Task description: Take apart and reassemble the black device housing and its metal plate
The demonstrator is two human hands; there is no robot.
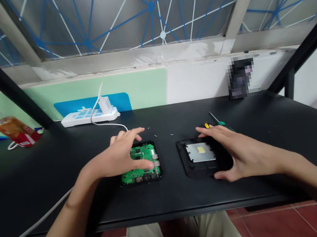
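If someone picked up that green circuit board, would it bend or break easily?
The green circuit board looks flat, so it's probably stiff rather than floppy. Its bare components and metal ports suggest it could be fragile. Being thin, it's probably fairly light.

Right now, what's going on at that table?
A person is working with both hands over opened black casing parts on a black table. The left hand is over a green circuit board in its shell. The right hand has its fingers spread around one side of a black cover with a metal plate; contact isn't clear for either hand. Small screw-like pieces and a green-handled screwdriver lie farther back.
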